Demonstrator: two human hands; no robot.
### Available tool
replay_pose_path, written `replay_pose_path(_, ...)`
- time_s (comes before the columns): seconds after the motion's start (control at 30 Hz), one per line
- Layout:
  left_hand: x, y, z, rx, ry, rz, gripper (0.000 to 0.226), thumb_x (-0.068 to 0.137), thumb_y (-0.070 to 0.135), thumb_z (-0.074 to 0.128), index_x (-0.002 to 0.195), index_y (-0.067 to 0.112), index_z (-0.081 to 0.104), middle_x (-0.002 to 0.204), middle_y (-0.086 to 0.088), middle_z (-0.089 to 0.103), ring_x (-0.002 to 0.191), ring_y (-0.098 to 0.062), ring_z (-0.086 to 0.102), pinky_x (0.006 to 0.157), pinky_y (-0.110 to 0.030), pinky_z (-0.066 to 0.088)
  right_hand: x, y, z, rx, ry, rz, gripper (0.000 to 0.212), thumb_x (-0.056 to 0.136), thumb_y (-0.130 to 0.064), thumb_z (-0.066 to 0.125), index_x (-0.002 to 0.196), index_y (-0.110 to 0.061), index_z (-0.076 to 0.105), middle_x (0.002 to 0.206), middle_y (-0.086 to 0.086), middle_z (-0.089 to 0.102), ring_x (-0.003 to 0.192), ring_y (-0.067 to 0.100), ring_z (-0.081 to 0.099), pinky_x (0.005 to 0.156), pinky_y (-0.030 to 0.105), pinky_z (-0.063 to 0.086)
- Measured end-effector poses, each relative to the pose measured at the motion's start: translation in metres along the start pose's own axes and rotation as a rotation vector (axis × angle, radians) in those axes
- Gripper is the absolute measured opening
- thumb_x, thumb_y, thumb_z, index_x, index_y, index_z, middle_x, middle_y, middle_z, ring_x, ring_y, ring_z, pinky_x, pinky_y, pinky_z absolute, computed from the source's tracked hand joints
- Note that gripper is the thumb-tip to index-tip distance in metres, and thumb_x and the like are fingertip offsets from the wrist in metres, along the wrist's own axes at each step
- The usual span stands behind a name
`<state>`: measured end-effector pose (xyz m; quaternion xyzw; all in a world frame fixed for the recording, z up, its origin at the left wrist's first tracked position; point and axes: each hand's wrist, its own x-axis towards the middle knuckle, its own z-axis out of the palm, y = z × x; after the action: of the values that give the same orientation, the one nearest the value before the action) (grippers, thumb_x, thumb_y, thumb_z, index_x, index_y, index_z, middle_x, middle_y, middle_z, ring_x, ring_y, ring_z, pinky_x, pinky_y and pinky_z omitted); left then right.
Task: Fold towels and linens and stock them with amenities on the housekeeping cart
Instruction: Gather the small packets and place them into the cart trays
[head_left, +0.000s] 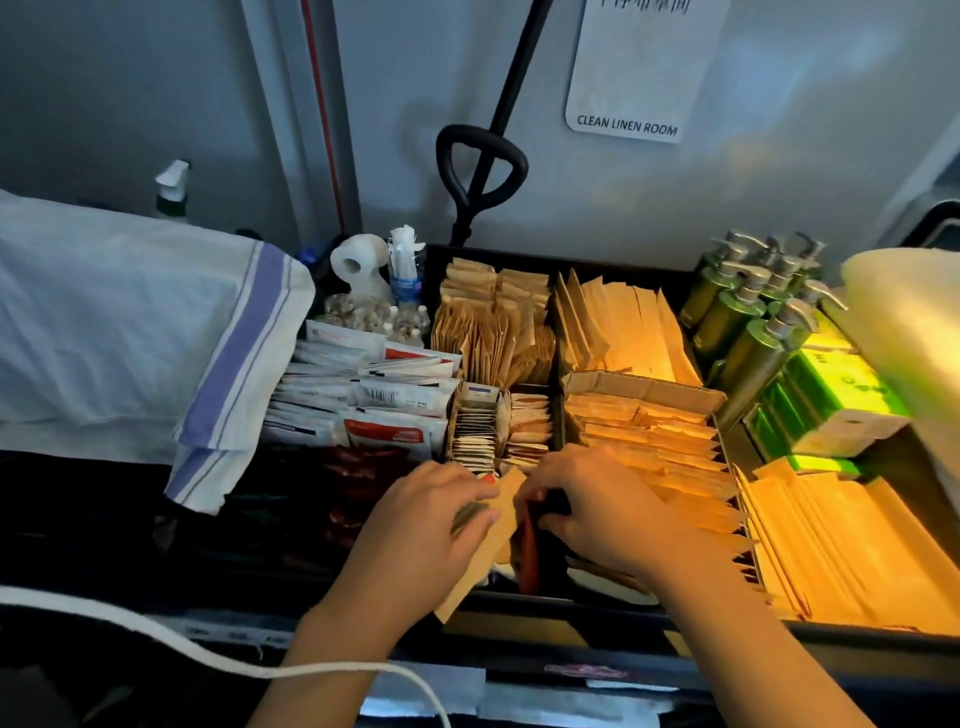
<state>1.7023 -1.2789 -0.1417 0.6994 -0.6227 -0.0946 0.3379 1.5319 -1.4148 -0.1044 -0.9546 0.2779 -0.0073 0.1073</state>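
The tray (571, 605) looked mostly stocked; the left hand (431, 525) gripped brown packets (501, 512), while the right hand (592, 512) curled narrowly into one slot, apparently filling it.

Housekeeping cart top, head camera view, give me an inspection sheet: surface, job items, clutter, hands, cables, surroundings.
Surface: black cart tray, split into compartments, nearly full.
Job's things: kraft paper packets in rows centre and right; white sachets at left; green pump bottles and green boxes at right; striped towel folded at left; pale towel at right edge.
Clutter: toilet roll, small water bottle and spray bottle at the back left.
Hands: left hand holds a kraft packet; right hand is curled in the front centre compartment; what it holds cannot be told.
Cables: white cord across the near edge.
Surroundings: wall sign reading CLEAN LINEN ROOM; black handle.
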Motion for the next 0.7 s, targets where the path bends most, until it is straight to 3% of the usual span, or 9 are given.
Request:
replay_pose_path(0.23, 0.000, 0.014, 0.007, 0.008, 0.055, -0.046, 0.040, 0.088, 0.057, 0.065, 0.121, 0.035, 0.071, 0.109, 0.024, 0.063, 0.106, 0.002, 0.053, 0.092, -0.030, 0.050, 0.009, 0.015, -0.017, 0.134, 0.103, -0.102, 0.010, 0.088, -0.029, 0.075, 0.095, -0.035, 0.072, 0.094, -0.019, 0.060, 0.092, 0.003, 0.050, 0.080, 0.030, 0.045)
replay_pose_path(0.37, 0.000, 0.021, -0.003, 0.016, 0.205, -0.033, 0.016, 0.092, 0.037, 0.071, 0.106, 0.031, 0.075, 0.097, 0.021, 0.066, 0.093, -0.001, 0.062, 0.079, -0.033, 0.055, 0.019, 0.007, -0.031, 0.235, 0.214, -0.219, 0.012, 0.087, -0.032, 0.076, 0.091, -0.037, 0.066, 0.093, -0.022, 0.056, 0.092, -0.002, 0.051, 0.076, 0.015, 0.038)
replay_pose_path(0.5, -0.002, 0.006, -0.022, -0.085, 0.342, -0.096, 0.009, 0.090, 0.023, 0.076, 0.096, 0.028, 0.079, 0.091, 0.021, 0.070, 0.086, -0.001, 0.068, 0.076, -0.029, 0.057, 0.033, -0.006, -0.030, 0.342, 0.233, -0.269, 0.018, 0.086, -0.032, 0.080, 0.100, -0.037, 0.070, 0.097, -0.024, 0.061, 0.095, -0.005, 0.055, 0.079, 0.011, 0.041)
replay_pose_path(0.6, -0.011, -0.005, -0.043, -0.179, 0.432, -0.193, 0.027, 0.084, 0.014, 0.083, 0.091, 0.040, 0.077, 0.093, 0.024, 0.072, 0.086, 0.001, 0.070, 0.077, -0.017, 0.055, 0.046, -0.027, -0.024, 0.399, 0.198, -0.331, 0.014, 0.090, -0.030, 0.078, 0.104, -0.027, 0.078, 0.096, -0.017, 0.070, 0.091, 0.000, 0.061, 0.078, 0.020, 0.049)
replay_pose_path(0.7, -0.012, -0.019, -0.059, -0.209, 0.424, -0.249, 0.032, 0.080, 0.018, 0.087, 0.092, 0.045, 0.075, 0.092, 0.026, 0.073, 0.086, 0.004, 0.070, 0.080, -0.015, 0.054, 0.056, -0.044, -0.020, 0.373, 0.221, -0.348, 0.013, 0.093, -0.026, 0.075, 0.105, -0.023, 0.078, 0.097, -0.010, 0.072, 0.092, 0.008, 0.064, 0.081, 0.032, 0.053)
